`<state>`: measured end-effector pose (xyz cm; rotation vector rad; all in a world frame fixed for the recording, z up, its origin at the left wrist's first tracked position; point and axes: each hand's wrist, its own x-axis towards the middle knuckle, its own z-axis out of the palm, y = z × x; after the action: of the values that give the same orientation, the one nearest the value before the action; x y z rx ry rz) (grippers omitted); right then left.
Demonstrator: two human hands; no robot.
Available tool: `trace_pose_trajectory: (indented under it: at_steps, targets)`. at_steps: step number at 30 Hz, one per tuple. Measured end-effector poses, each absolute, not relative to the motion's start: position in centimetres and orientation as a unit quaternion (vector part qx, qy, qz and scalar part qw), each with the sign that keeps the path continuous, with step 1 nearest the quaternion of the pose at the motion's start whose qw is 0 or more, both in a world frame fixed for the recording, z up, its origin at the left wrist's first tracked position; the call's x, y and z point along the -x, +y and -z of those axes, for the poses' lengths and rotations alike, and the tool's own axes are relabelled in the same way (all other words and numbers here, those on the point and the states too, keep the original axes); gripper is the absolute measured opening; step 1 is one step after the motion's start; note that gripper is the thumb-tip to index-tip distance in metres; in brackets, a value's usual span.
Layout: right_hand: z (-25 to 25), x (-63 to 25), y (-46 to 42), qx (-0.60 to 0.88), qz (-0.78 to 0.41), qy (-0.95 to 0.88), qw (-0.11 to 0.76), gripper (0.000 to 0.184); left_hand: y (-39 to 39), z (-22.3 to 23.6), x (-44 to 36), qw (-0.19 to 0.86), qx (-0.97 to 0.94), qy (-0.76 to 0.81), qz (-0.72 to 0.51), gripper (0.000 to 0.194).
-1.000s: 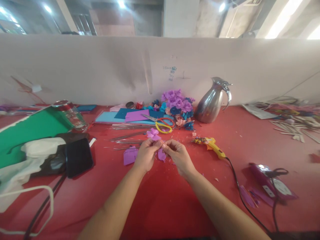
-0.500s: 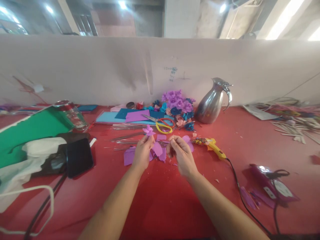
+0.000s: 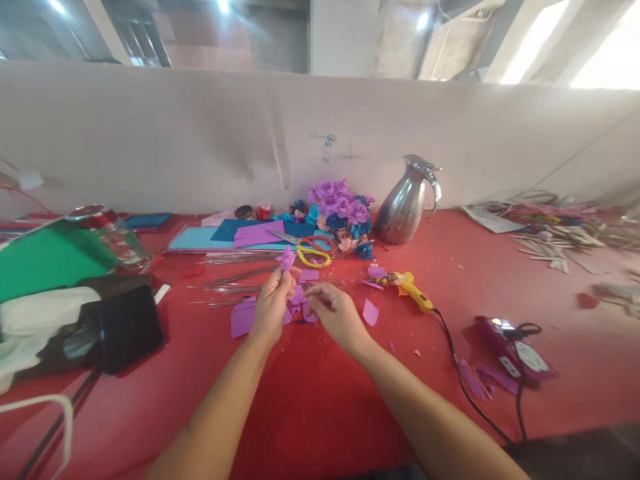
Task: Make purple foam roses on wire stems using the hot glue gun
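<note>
My left hand [image 3: 273, 303] is closed around the base of a small purple paper flower [image 3: 286, 259], which stands up above the thumb and forefinger. To the right, my right hand [image 3: 337, 317] is bent with its fingertips pinched together at a purple paper petal [image 3: 309, 312] among loose pieces; the fingers partly hide it. Purple paper sheets [image 3: 243, 317] lie beside my left wrist. A single cut petal [image 3: 371, 312] rests on the red table right of my right hand. Behind the hands lie scissors [image 3: 314, 251] with red and yellow handles.
A yellow glue gun [image 3: 415, 291] lies to the right, its cord running toward the front edge. Finished paper flowers [image 3: 343, 203] and a metal jug [image 3: 404, 203] stand by the wall. Thin wires [image 3: 240, 277], a phone [image 3: 131, 328] and a glass jar [image 3: 117, 237] are at left.
The view has turned to the right. My right hand has moved closer to my left and lower, to the loose petals. The flower in my left hand looks narrower and more upright.
</note>
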<state>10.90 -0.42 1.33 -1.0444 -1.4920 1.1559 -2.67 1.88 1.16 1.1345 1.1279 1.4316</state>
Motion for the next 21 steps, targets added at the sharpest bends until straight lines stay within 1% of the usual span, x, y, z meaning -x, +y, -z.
trace_pose_trajectory:
  at_steps: [2,4,6,9,12,14,17,19,21]
  targets:
    - [-1.3,-10.7,-0.8,0.45,-0.394,-0.673,0.435,0.015,2.0,-1.3,2.8,0.467,-0.474,0.468,-0.582,0.028]
    - [-1.8,-10.5,-1.2,0.477,-0.314,-0.721,0.393,0.021,2.1,-1.4,2.7,0.456,-0.482,0.474,-0.579,0.027]
    - [-2.7,-10.7,-1.4,0.491,-0.247,-0.749,0.368,0.022,2.2,-1.4,2.7,0.449,-0.478,0.482,-0.581,0.024]
    - [-4.2,-12.6,-1.0,0.5,-0.19,-0.752,0.385,0.019,2.4,-1.5,2.6,0.439,-0.452,0.5,-0.594,0.02]
    - [-4.6,-17.1,-0.4,0.557,-0.14,-0.702,0.422,0.019,2.4,-1.9,2.7,0.437,-0.419,0.502,-0.618,0.019]
    - [-3.7,-21.0,-0.5,0.623,-0.082,-0.666,0.403,0.018,2.3,-2.2,2.7,0.429,-0.411,0.506,-0.625,0.021]
    - [-1.2,-26.5,-2.2,0.732,-0.016,-0.591,0.337,0.021,2.2,-2.6,2.6,0.426,-0.397,0.523,-0.622,0.024]
    - [0.6,-28.6,-4.2,0.764,-0.001,-0.57,0.301,0.023,2.1,-2.9,2.4,0.44,-0.379,0.531,-0.617,0.023]
    - [1.9,-29.3,-6.1,0.767,0.023,-0.583,0.268,0.024,2.0,-2.9,2.2,0.451,-0.372,0.538,-0.608,0.022]
